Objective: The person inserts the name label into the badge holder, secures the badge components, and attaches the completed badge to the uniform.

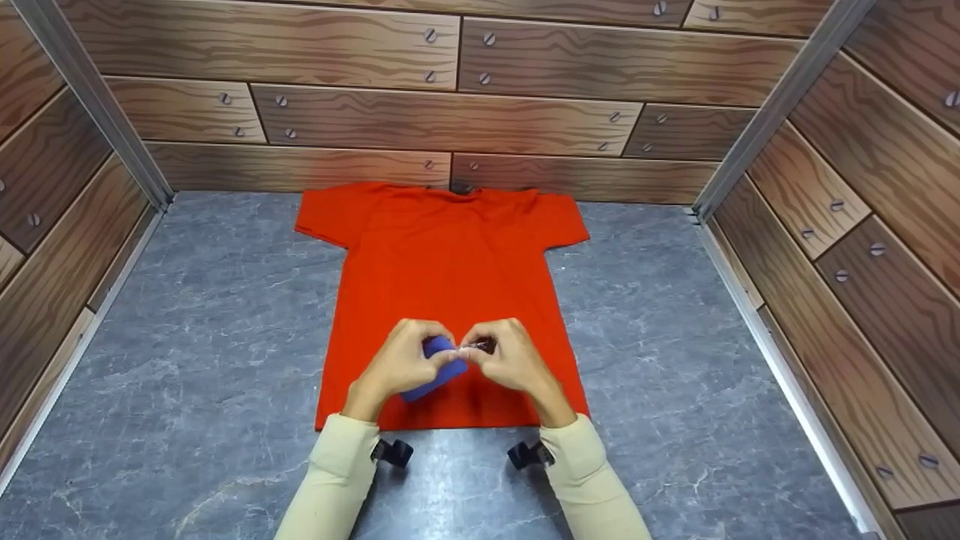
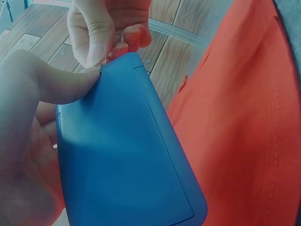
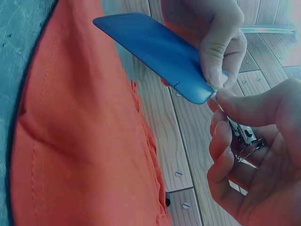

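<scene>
A flat blue plastic case (image 1: pixel 433 385) with rounded corners is gripped in my left hand (image 1: pixel 401 361), its thumb at the upper corner. The left wrist view shows thin seam lines along the broad face of the blue case (image 2: pixel 122 150). My right hand (image 1: pixel 511 358) pinches a small metal clip (image 3: pixel 244 134) with a wire pin. Thumb and fingers of both hands meet at one corner of the blue case, where a thin strip from the clip reaches it. Below both hands a red T-shirt (image 1: pixel 450 262) lies spread flat, collar at the far side.
The T-shirt lies on a grey marbled tabletop (image 1: pixel 210 315). Wood-patterned panels form a back wall (image 1: pixel 360 112), a left wall (image 1: pixel 45 225) and a right wall (image 1: pixel 862 247), with metal posts at the corners. Dark wrist cameras sit by both cuffs.
</scene>
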The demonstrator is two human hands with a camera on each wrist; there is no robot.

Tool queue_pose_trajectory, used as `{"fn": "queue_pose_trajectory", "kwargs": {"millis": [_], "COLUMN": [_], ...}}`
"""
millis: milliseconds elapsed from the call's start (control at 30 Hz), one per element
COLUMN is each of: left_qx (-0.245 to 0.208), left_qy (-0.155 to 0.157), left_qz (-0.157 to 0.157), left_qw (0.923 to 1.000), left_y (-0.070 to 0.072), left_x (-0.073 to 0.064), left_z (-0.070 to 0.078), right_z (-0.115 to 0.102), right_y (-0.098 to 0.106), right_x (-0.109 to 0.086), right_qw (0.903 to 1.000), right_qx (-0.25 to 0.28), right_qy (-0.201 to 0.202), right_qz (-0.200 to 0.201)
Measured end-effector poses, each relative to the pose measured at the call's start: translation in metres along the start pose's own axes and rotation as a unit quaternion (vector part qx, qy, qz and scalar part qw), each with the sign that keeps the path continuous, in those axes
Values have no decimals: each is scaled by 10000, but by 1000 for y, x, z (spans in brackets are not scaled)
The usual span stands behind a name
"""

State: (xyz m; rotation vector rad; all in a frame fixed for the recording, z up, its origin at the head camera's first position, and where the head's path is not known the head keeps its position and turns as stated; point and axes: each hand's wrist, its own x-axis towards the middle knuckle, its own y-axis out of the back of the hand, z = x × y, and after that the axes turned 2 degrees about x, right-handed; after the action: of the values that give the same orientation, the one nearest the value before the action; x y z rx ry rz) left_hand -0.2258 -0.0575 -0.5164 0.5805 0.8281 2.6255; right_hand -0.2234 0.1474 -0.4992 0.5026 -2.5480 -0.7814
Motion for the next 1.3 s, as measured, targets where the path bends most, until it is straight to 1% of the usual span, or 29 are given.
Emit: {"fn": "queue_pose_trajectory", "kwargs": {"millis": [367, 667, 933, 1100, 1300], "left_qx": [206, 256, 271, 234, 225], "left_qy": [34, -55, -125, -113, -163], "left_qz": [71, 91, 122, 86, 97], "left_qw": [9998, 9996, 9995, 9996, 9996], "left_y": [0, 0, 0, 0, 0], "left_x": [0, -1, 0, 1, 0], "left_z": [1, 1, 0, 0, -1], "right_z": [-4, -7, -7, -7, -6], "right_y": [-1, -2, -3, -3, -4], "right_x": [0, 0, 0, -1, -1], "right_qw": [9995, 9990, 9991, 9989, 9988], "right_qx": [-242, -317, -313, -352, -389], "right_qy": [-194, -298, -230, -195, -68], "right_qz": [113, 102, 175, 226, 287]}}
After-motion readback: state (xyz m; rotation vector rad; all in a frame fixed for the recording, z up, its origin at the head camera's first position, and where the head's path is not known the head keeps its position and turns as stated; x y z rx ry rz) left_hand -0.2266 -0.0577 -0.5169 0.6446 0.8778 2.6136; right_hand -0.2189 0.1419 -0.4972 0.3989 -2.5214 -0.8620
